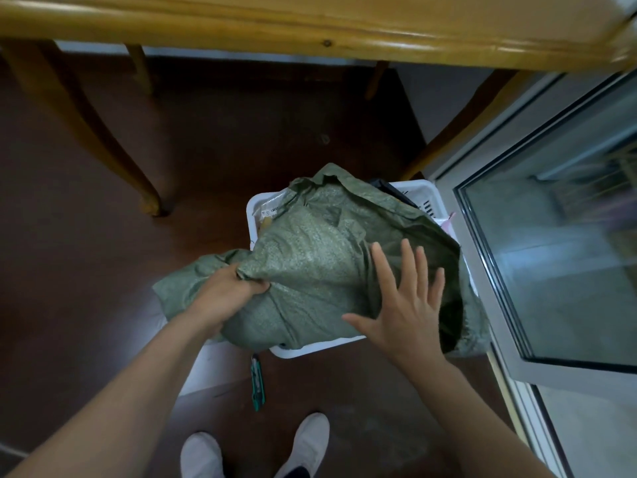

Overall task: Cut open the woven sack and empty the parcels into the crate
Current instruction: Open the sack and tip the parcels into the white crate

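Woven sack [317, 263], green and crumpled, lies draped over the white crate [317, 350] on the floor [103, 201], hiding most of it. The left grip [227, 291] pinches a bunched fold at the sack's near edge. The right grip [410, 312] is over the sack with its fingers spread. A green utility knife [257, 379] lies just beside the crate.

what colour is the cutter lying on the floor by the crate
Teal green with a dark blade slot, seen in the head view: the cutter lies just below the white crate.

Left hand [227, 292] clenched, right hand [408, 307] splayed.
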